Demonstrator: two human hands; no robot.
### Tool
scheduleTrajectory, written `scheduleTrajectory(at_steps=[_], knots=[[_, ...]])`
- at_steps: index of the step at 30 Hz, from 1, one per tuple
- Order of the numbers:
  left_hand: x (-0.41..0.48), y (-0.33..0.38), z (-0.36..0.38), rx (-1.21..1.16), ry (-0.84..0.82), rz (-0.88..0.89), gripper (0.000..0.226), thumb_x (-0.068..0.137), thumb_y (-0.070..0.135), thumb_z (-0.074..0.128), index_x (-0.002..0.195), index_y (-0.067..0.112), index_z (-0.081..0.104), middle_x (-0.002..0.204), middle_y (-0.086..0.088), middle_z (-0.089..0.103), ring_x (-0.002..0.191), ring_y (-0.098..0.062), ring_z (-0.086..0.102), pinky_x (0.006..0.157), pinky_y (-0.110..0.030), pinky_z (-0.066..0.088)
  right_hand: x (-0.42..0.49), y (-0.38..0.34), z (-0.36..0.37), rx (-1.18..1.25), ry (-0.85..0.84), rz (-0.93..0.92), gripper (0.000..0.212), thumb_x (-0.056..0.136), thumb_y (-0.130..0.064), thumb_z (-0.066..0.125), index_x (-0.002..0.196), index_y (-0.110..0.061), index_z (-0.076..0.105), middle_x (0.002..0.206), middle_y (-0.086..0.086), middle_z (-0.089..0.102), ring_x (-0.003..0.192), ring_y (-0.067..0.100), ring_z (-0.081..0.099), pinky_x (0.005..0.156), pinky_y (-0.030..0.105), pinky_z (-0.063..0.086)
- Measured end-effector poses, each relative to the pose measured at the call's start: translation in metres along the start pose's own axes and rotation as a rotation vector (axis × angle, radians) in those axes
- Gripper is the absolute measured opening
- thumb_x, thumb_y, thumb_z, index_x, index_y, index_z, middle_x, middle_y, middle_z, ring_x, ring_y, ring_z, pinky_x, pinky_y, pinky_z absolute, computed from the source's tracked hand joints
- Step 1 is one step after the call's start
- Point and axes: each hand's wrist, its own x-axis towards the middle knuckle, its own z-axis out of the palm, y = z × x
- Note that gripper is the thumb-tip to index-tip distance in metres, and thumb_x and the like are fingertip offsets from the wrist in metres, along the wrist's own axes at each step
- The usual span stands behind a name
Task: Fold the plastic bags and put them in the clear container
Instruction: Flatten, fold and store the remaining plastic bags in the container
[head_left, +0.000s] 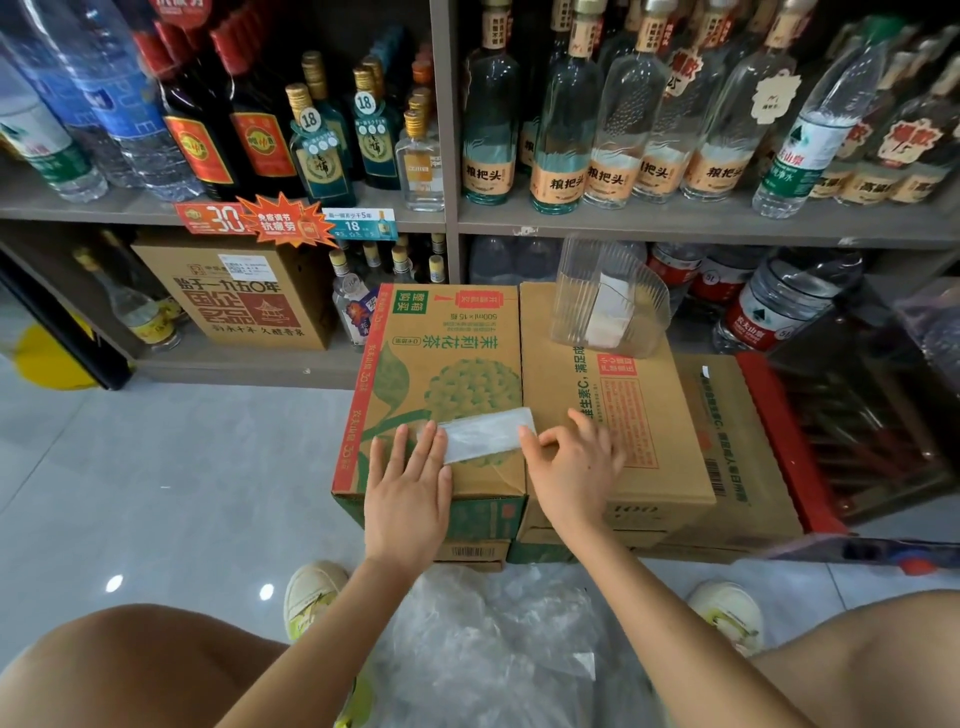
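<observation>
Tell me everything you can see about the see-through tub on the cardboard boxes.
The clear container is a see-through plastic tub with ribbed walls and an open top. It stands upright on the far end of the right cardboard box, in front of the shelf. Inside, folded whitish bags stand on edge. Neither the left hand nor the right hand touches it; they handle a plastic bag nearer the person.
</observation>
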Motion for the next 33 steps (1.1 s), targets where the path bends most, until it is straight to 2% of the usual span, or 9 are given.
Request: scheduleTrajectory(at_steps=[5,10,14,17,19,22,26,30,33], knots=[[-0.003,0.008,0.004,-0.039,-0.009,-0.07,0.056,0.102,0.035,0.016,0.138,0.008,0.05,0.142,-0.007,0.051,0.134,-0.037,0.043,0.112,-0.051,0.017,0.006,-0.013,0.002,0.045,-0.021,0.139,0.013,0.08,-0.036,0.07,0.084,-0.024,0.074,0.135,-0.001,0.055,0.124,0.026,0.044,0.11,0.047,0.02],[-0.004,0.005,0.001,-0.136,0.028,-0.025,0.057,0.102,0.04,0.019,0.14,0.011,0.048,0.144,-0.005,0.048,0.136,-0.038,0.039,0.116,-0.052,0.022,0.011,-0.017,-0.01,0.215,-0.027,0.111,0.007,0.084,-0.031,0.067,0.08,-0.025,0.067,0.099,-0.009,0.068,0.095,0.016,0.056,0.089,0.031,0.03],[-0.002,0.01,-0.012,-0.443,0.148,-0.133,0.054,0.097,0.041,0.033,0.143,0.014,0.044,0.151,-0.001,0.039,0.142,-0.031,0.029,0.11,-0.046,0.032,0.018,-0.017,-0.027,0.593,-0.236,0.201,0.014,0.086,-0.02,0.066,0.076,-0.023,0.057,0.078,-0.007,0.066,0.077,0.014,0.064,0.076,0.039,0.052],[0.014,0.018,-0.033,-0.58,0.212,-0.27,0.043,0.096,0.029,0.052,0.137,0.014,0.051,0.144,-0.004,0.049,0.132,-0.028,0.047,0.101,-0.04,0.041,0.027,-0.012,-0.038,0.723,-0.34,0.266,0.016,0.087,-0.007,0.063,0.077,-0.015,0.056,0.076,0.005,0.069,0.071,0.018,0.069,0.068,0.034,0.054],[0.029,0.022,-0.043,-0.703,0.123,-0.287,0.04,0.095,0.024,0.057,0.133,0.014,0.054,0.131,-0.002,0.059,0.115,-0.023,0.057,0.09,-0.034,0.045,0.034,-0.008,-0.045,0.791,-0.437,0.298,0.015,0.088,-0.002,0.062,0.078,-0.011,0.055,0.076,0.01,0.069,0.067,0.018,0.068,0.061,0.029,0.054],[0.052,0.028,-0.051,-0.995,-0.195,-0.302,0.042,0.094,0.025,0.059,0.135,0.02,0.05,0.122,0.002,0.062,0.114,-0.015,0.056,0.094,-0.03,0.043,0.046,-0.002,-0.051,0.813,-0.581,0.273,0.013,0.087,0.002,0.063,0.08,-0.007,0.056,0.073,0.011,0.068,0.062,0.018,0.066,0.058,0.025,0.055],[0.071,0.029,-0.05,-1.206,-0.468,-0.355,0.051,0.086,0.01,0.069,0.132,0.02,0.049,0.104,-0.002,0.064,0.102,-0.02,0.061,0.084,-0.033,0.049,0.06,0.003,-0.053,0.775,-0.671,0.223,0.013,0.086,0.002,0.064,0.081,-0.006,0.056,0.071,0.01,0.067,0.059,0.016,0.063,0.053,0.025,0.053],[0.07,0.026,-0.047,-1.271,-0.514,-0.405,0.038,0.081,-0.001,0.07,0.118,0.004,0.062,0.093,-0.005,0.07,0.079,-0.015,0.068,0.066,-0.027,0.055,0.071,-0.001,-0.05,0.74,-0.699,0.195,0.01,0.086,0.001,0.064,0.085,-0.006,0.057,0.075,0.01,0.067,0.059,0.014,0.062,0.048,0.023,0.049],[0.065,0.025,-0.041,-1.381,-0.441,-0.503,0.032,0.079,-0.005,0.071,0.11,-0.002,0.066,0.088,-0.009,0.069,0.069,-0.015,0.065,0.056,-0.022,0.05,0.067,-0.008,-0.047,0.809,-0.662,0.252,0.017,0.088,-0.007,0.065,0.103,-0.006,0.058,0.09,0.01,0.068,0.068,0.015,0.065,0.053,0.026,0.054]])
